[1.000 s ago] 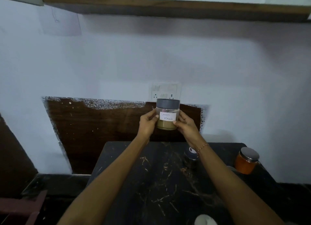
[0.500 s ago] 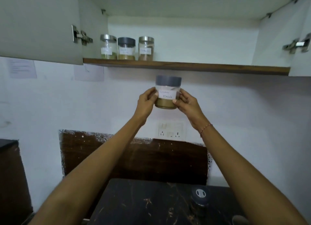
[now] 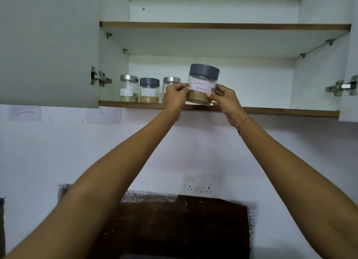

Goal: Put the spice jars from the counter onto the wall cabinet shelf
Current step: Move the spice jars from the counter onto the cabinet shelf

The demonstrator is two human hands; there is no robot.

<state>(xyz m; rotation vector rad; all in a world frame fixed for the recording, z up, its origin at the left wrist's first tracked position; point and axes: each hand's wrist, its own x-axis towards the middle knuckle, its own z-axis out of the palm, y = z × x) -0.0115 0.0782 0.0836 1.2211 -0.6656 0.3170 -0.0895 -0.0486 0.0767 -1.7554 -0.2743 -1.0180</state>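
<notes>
Since the earlier frames the garam masala jar has gone up from counter height to shelf level, and the view has tilted up with it: the counter is out of sight now, the cabinet interior fills the top half.

Jar is held in front of the lower shelf, base about level with the front edge; can't tell if it is touching the board yet. Left hand pinches it from 9 o'clock, thumb and fingers curled at the label edge. Right hand grips from 3 to 4 o'clock, fingers curled round the lower wall. Both hands hold the jar, neither is loose.

Three jars already stand on the shelf at 9 o'clock of the held one: steel-lid jar, grey-lid jar, second steel-lid jar, the last partly hidden behind the left hand.

Step in hand, my read: set-down. To do it well, clear the base over the front edge, push toward 12 o'clock into the cabinet, land just right of the hidden steel-lid jar without knocking it, release the left hand first since it sits nearest the neighbour.

Orientation: long axis near vertical, grey lid at 12 o'clock with a slight lean toward 1, base at 6. Label faces the camera.
</notes>
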